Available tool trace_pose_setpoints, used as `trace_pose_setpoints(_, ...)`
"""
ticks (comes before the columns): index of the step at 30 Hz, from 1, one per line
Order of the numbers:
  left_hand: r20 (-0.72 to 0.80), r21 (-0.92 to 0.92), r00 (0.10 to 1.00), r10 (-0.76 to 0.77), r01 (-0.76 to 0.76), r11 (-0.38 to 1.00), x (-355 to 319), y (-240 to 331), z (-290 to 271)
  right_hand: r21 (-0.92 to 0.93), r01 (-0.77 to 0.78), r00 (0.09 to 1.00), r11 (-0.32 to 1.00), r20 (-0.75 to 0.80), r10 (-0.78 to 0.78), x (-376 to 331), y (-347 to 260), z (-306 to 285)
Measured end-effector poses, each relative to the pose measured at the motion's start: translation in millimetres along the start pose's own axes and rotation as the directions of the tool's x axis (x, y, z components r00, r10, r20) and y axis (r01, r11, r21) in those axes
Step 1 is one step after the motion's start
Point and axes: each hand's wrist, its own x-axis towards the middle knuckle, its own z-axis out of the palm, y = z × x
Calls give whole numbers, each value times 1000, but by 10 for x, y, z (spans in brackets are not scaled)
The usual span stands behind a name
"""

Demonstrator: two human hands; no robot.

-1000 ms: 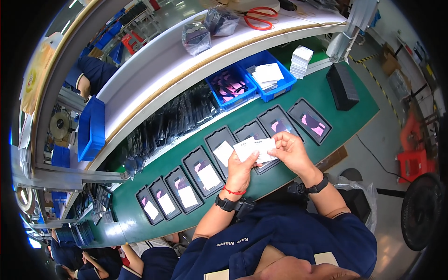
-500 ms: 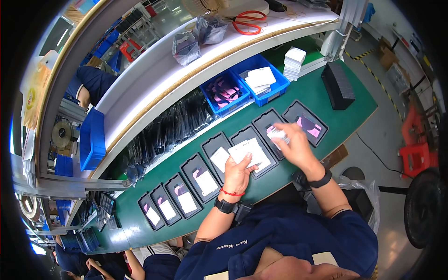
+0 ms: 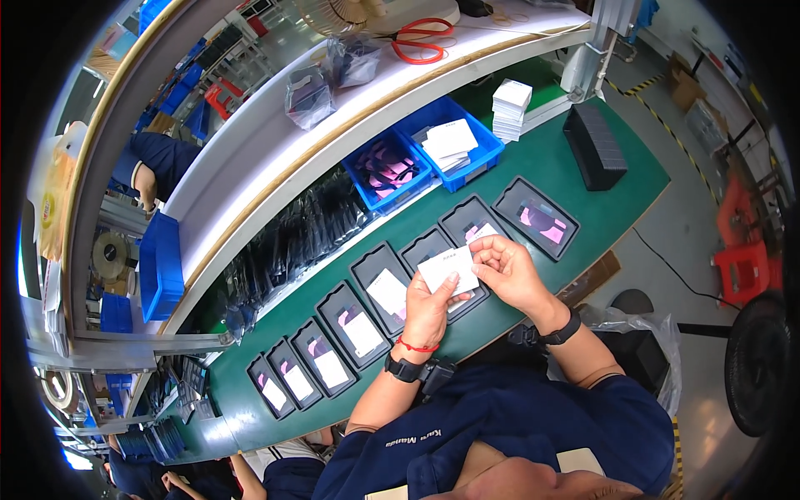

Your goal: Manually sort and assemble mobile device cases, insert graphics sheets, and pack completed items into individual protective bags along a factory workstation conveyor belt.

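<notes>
Red scissors (image 3: 419, 42) lie on the white shelf (image 3: 508, 35) near two plastic-wrapped packets (image 3: 309, 98); a red stool (image 3: 743, 273) stands on the floor (image 3: 679, 212) near a black fan (image 3: 760, 362).

White lettering (image 3: 417, 438) on navy shirt (image 3: 500, 408)

Left grip (image 3: 428, 308): pinches a white card (image 3: 440, 265), thumb on its face.
Right grip (image 3: 500, 271): bent fingertips at the card's 3 o'clock edge; unclear whether pinching.
Trays (image 3: 337, 302): eight, dark, lined along the green bench (image 3: 617, 204) from the grips' 8 o'clock to 1 o'clock.
Blue bins (image 3: 477, 169): two side by side, 11 to 12 o'clock.
Black stack (image 3: 598, 154): 1 to 2 o'clock.
Scissors (image 3: 402, 38): red-handled, on the shelf (image 3: 250, 162), near 12 o'clock.
</notes>
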Motion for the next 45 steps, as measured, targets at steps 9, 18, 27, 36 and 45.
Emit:
trace_pose_setpoints(9, -55, 17, 998, -5, 6, 1000, 79, -42, 25, 6, -63, 998, 998, 9, 63, 7, -47, -54)
trace_pose_setpoints(18, 28, 42, 999, 32, -33, 999, 149, 21, 146, 19, 61, 998, 998, -29, -61, 31, -2, -228)
trace_pose_setpoints(27, -18, 236, 910, 414, -399, 886, 910, 572, 362, -212, 71, 892, 975, -425, -157, 236, -265, -1205)
trace_pose_setpoints(36, -270, 923, 814, 515, 67, 378, 2060, 634, 564, -899, -1, 866, 438, -220, -449, 293, -51, -1180)
trace_pose_setpoints(45, 235, 779, 788, 569, -503, 375, 510, 884, -224, -964, -128, 921, 233, -203, -332, 35, 52, -915)
